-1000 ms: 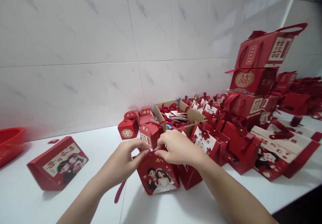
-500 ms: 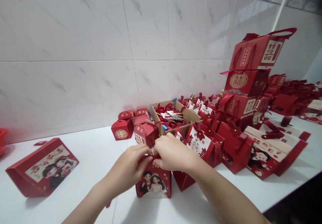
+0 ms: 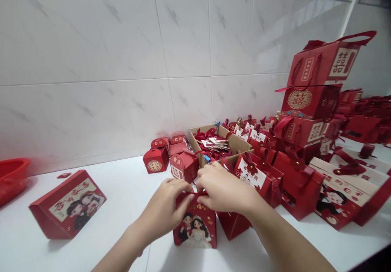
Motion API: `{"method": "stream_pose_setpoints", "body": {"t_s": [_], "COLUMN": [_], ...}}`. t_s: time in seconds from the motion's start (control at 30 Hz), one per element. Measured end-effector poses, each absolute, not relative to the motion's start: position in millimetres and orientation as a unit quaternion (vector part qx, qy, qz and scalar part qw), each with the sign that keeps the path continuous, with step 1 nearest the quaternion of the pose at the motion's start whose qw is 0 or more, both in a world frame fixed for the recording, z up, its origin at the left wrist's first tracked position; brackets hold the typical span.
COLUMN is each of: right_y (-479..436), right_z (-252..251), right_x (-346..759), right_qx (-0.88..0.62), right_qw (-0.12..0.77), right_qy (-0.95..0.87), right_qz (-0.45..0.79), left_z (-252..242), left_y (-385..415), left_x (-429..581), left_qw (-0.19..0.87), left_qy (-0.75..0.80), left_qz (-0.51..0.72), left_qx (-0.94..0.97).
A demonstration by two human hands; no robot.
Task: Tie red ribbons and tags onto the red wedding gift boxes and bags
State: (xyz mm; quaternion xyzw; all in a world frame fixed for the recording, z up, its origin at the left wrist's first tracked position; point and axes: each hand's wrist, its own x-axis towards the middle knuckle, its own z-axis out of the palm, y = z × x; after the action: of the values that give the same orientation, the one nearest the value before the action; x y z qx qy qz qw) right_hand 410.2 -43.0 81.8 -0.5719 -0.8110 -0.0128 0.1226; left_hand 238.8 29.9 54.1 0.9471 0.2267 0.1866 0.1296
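Observation:
A red gift box [image 3: 195, 233] with a cartoon bride and groom on its front stands upright on the white table [image 3: 122, 206]. Both my hands are at its top edge. My left hand [image 3: 165, 204] pinches the upper left side between thumb and fingers. On the upper right, my right hand [image 3: 221, 188] is closed in a pinch, its fingertips close to the left ones. A narrow red strip shows between the fingertips; whether it is ribbon or the box's own edge I cannot tell. My fingers cover most of the box top.
To the left stand another couple-print box [image 3: 69, 206] and a red plastic basin [image 3: 14, 180]. Behind my hands are small red boxes [image 3: 155, 160] and a cardboard carton [image 3: 241, 143] of ribbons and cards. Handled gift boxes [image 3: 301, 188] and a tall box stack [image 3: 317, 96] fill the right.
The view has turned a little to the left, so everything sits farther right and more of the basin shows. Both hands stay pinched at the box's top edge, with only slight finger movement.

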Motion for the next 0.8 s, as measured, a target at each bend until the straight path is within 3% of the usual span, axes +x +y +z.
{"method": "stream_pose_setpoints", "body": {"t_s": [0.37, 0.6, 0.8], "right_y": [-46.0, -44.2, -46.4], "right_z": [80.1, 80.7, 78.1], "right_x": [413.4, 412.5, 409.9], "right_qx": [-0.579, -0.585, -0.583], "right_qw": [0.153, 0.141, 0.113], "right_qy": [-0.801, -0.798, -0.802], "right_qz": [-0.011, -0.032, -0.062], "left_z": [48.9, 36.7, 35.4], "left_y": [32.5, 32.6, 36.0], "left_x": [240.8, 247.4, 248.6], "left_qw": [0.152, 0.023, 0.067], "left_qy": [0.228, 0.158, 0.141], "left_qz": [0.214, 0.268, 0.245], "left_qx": [0.937, 0.95, 0.957]}}
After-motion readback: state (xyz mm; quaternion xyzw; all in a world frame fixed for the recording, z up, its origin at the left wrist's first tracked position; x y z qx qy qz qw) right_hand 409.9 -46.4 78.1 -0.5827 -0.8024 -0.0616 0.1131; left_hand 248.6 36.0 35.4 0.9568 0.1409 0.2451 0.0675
